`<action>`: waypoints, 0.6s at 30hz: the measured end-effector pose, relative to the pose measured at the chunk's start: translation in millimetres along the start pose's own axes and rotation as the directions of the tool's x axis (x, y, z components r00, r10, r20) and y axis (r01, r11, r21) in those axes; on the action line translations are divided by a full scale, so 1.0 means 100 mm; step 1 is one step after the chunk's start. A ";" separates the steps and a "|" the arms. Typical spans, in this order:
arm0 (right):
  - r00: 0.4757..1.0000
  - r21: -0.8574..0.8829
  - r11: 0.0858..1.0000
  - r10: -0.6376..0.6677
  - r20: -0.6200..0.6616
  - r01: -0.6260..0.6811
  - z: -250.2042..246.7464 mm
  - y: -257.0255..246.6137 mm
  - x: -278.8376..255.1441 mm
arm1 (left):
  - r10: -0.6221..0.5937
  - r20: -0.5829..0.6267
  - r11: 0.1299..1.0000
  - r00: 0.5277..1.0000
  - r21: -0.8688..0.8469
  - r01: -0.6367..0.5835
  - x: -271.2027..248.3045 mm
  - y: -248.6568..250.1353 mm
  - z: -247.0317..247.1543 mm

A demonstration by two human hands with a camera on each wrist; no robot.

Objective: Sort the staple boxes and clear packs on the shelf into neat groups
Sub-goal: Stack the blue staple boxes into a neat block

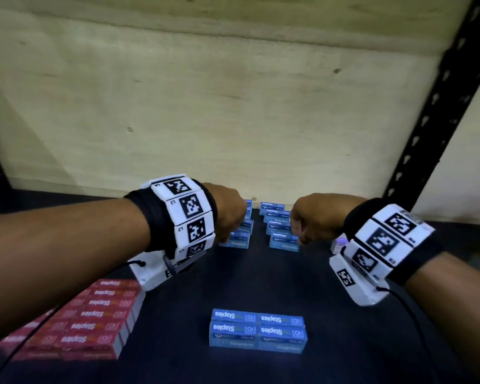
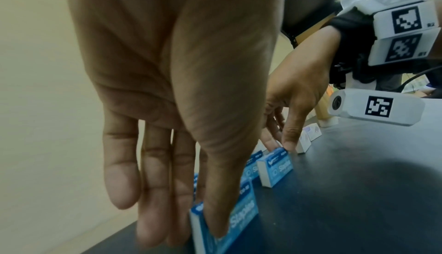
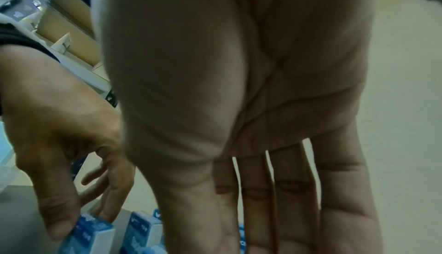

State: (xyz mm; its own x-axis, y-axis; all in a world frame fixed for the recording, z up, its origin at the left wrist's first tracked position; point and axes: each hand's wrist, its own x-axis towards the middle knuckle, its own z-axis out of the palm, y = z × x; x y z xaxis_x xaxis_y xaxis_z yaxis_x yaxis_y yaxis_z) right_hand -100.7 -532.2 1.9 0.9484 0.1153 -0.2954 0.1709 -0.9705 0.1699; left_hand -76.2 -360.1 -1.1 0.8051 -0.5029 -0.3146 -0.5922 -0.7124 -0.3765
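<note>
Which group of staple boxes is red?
The red staple boxes are the near-left block under the left forearm. The near-centre block and both far rows at the hands are blue.

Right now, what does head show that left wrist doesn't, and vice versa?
Head only: the red staple boxes stacked at the shelf's front left, and a neat block of blue staple boxes at front centre.

Left wrist only: the left hand's thumb and fingers pinching a blue box, and small white packs beyond the right hand.

Both: two rows of blue boxes at the back, each hand on its front box, and the dark shelf.
</note>
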 end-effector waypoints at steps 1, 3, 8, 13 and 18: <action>1.000 0.001 1.000 -0.007 0.000 0.007 0.00 0.00 -0.02 | 0.003 0.002 1.000 1.000 0.011 -0.003 -0.01 0.01 -0.01; 1.000 0.001 1.000 -0.028 0.002 0.028 0.00 -0.02 -0.08 | 0.014 0.000 1.000 1.000 0.000 -0.014 -0.06 0.00 -0.03; 0.995 0.042 0.995 -0.095 -0.010 0.096 0.07 -0.09 -0.35 | 0.053 0.022 0.982 0.998 -0.184 -0.048 -0.27 -0.04 0.03; 0.991 0.070 0.989 -0.125 -0.042 0.128 0.18 -0.18 -0.64 | 0.133 0.056 0.952 0.990 -0.286 -0.112 -0.52 -0.01 0.17; 0.988 0.116 0.982 -0.152 -0.004 0.152 0.24 -0.24 -0.87 | 0.157 0.064 0.947 0.986 -0.291 -0.132 -0.77 0.04 0.24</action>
State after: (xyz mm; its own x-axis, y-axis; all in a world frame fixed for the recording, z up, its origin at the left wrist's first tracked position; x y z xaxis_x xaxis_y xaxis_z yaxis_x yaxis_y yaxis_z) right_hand -194.0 -524.1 0.9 0.9124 0.2624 -0.3141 0.2806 -0.9597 0.0134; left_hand -141.1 -312.0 0.7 0.6981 -0.5761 -0.4251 -0.6572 -0.7512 -0.0613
